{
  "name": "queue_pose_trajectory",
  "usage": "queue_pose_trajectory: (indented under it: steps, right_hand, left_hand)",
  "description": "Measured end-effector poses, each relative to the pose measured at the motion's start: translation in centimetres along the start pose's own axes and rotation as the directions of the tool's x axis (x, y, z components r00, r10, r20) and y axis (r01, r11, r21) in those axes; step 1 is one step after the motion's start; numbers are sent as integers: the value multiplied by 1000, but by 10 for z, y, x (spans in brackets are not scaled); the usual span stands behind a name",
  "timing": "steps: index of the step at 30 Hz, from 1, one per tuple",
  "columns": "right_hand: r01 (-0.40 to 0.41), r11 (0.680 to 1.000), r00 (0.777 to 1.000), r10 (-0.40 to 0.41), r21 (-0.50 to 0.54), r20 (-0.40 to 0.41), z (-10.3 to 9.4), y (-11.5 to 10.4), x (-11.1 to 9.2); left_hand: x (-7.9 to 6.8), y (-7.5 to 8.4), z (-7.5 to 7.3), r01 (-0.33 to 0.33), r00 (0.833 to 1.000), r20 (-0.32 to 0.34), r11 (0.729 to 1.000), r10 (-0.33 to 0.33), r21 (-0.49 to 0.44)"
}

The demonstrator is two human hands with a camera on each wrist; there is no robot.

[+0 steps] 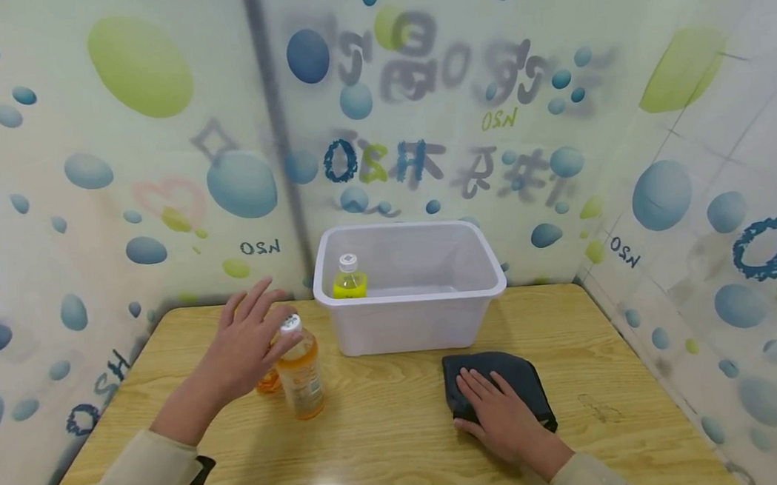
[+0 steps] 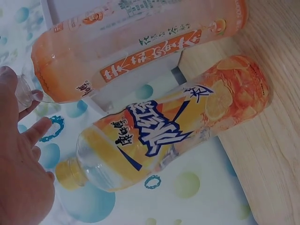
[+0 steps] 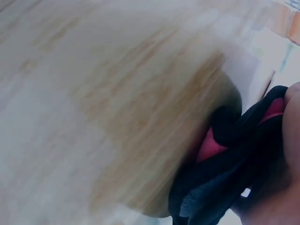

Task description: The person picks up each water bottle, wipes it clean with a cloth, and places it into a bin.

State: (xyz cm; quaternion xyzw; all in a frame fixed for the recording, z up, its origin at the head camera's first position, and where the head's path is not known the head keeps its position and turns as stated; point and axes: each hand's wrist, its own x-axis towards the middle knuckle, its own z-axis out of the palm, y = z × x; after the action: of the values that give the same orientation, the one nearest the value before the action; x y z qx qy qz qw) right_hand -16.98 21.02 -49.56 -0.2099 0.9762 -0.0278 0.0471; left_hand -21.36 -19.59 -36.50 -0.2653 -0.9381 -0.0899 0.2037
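Note:
My left hand (image 1: 244,348) is at the neck of a bottle with an orange label and white cap (image 1: 304,385), thumb on the near side and index finger behind. Its other fingers fan upward. A second bottle, yellow-capped with an orange and yellow drink label (image 2: 154,136), stands close beside it, mostly hidden in the head view. My right hand (image 1: 502,421) rests flat on a folded dark fabric item (image 1: 496,369), fingers straight. In the right wrist view, pink (image 3: 211,147) shows between the dark folds.
A white plastic bin (image 1: 407,327) stands at the table's back edge. Inside it, at the left, is a bottle of yellow liquid with a white cap (image 1: 349,282). The wooden table (image 1: 387,435) is enclosed by patterned curtains (image 1: 394,123) at the back and sides.

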Motion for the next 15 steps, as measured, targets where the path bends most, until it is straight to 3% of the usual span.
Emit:
queue_pose_trajectory:
  steps: [7, 15]
  right_hand:
    - [-23, 1000, 998, 22, -15, -56, -6, -1, 3]
    - [-51, 999, 991, 49, -12, -121, -27, -3, 6]
  left_hand:
    - [6, 9, 6, -18, 1000, -22, 1000, 18, -1]
    - [17, 31, 9, -67, 997, -46, 997, 65, -34]
